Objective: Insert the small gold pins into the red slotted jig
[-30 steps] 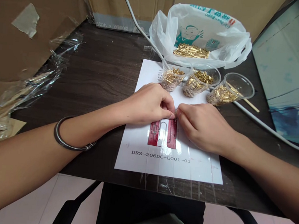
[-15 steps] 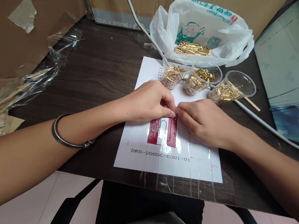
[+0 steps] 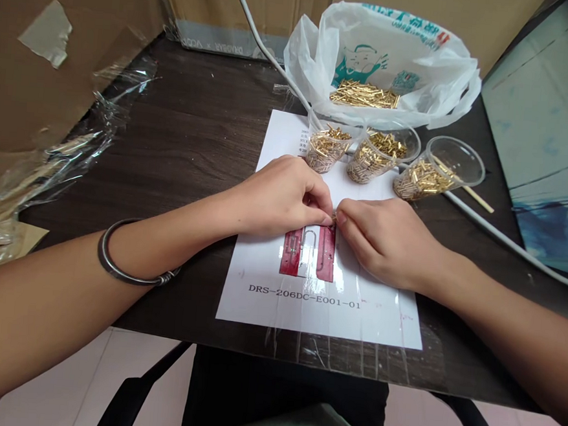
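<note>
My left hand (image 3: 280, 196) and my right hand (image 3: 384, 239) meet fingertip to fingertip above a red marked patch (image 3: 310, 252) on a white taped-down sheet (image 3: 282, 297). Both hands are closed in a pinch on a tiny brass piece (image 3: 334, 215) between them. A metal bangle (image 3: 115, 267) sits on my left wrist. Just beyond my hands lie three clear plastic cups of small brass pins: one cup (image 3: 323, 149), a second cup (image 3: 374, 157) and a third cup (image 3: 430, 174) tipped on its side.
A white plastic bag (image 3: 382, 64) holding more brass pins sits at the back of the dark wooden table (image 3: 192, 141). A white cable (image 3: 501, 238) crosses the right side. Crumpled clear film (image 3: 49, 164) and cardboard lie left; a blue-white board (image 3: 546, 140) stands right.
The view has shifted slightly. My hands have stayed pinched together at the top of the red patch, with only small finger movements.
</note>
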Demonstrator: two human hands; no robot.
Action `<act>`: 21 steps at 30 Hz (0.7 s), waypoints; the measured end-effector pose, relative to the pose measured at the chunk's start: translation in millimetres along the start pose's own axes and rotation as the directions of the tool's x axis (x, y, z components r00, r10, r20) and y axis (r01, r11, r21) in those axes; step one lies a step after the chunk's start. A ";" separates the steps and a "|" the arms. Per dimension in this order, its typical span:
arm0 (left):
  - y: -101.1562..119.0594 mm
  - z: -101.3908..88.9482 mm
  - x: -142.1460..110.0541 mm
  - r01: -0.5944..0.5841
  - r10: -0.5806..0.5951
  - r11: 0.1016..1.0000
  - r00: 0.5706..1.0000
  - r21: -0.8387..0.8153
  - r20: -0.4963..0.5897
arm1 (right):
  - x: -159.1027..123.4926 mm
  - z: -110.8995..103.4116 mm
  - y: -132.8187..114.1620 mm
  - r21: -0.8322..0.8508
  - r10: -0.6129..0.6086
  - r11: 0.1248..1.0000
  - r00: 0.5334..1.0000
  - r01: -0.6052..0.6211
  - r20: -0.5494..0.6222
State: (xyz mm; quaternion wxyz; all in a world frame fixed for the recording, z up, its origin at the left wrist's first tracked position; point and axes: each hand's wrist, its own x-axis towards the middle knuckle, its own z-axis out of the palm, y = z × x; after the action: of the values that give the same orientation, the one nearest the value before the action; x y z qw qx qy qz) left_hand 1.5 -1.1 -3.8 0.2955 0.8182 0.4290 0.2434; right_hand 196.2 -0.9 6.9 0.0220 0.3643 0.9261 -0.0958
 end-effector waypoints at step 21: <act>2.6 -0.5 0.0 0.040 -0.040 0.999 0.999 0.017 -0.002 | 1.4 -0.1 -1.7 -0.089 0.014 0.996 1.000 -0.012 0.024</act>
State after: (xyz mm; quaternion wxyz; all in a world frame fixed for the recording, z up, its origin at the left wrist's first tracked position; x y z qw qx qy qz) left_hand 2.7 -2.2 -1.7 0.2929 0.8117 0.4475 0.2344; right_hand 194.0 -1.1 7.2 0.0500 0.3679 0.9267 -0.0588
